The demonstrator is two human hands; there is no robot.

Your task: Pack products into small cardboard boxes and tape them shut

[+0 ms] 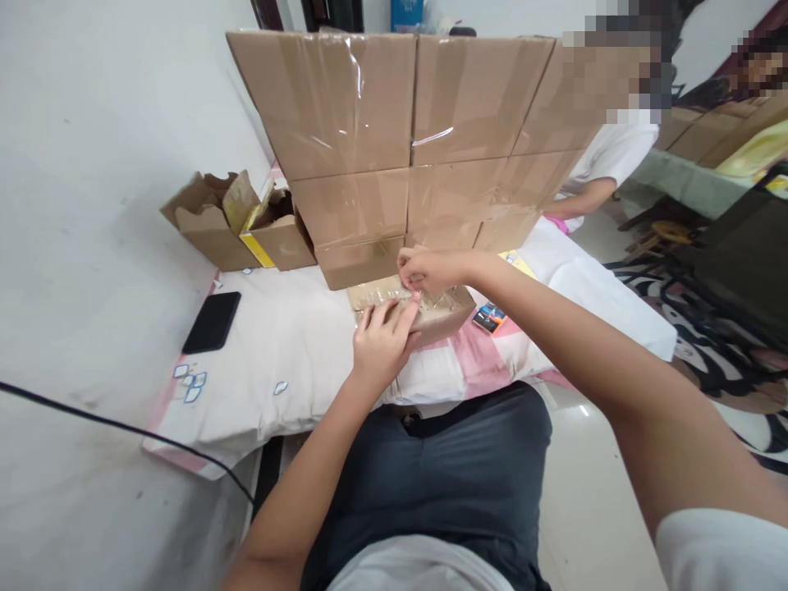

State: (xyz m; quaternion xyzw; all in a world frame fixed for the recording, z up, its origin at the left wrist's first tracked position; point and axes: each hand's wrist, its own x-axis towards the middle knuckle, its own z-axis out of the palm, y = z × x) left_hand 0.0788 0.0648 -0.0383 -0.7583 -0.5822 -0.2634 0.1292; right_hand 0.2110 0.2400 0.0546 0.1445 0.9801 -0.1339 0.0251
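Observation:
A small cardboard box [443, 316] wrapped in clear tape lies on the white and pink bed sheet [295, 353] in front of me. My left hand [382, 341] rests flat on the box's near left part, fingers stretched out and pressing down. My right hand [424, 269] is over the box's top, fingers pinched together on the clear tape at its surface. Behind the box rises a stack of taped cardboard boxes [394, 139].
A black phone [213, 322] lies on the sheet at left. An open cardboard box [237, 226] stands against the white wall. A small colourful packet [489, 318] lies right of the box. Another person in a white shirt [607, 160] sits at the right, beyond the stack.

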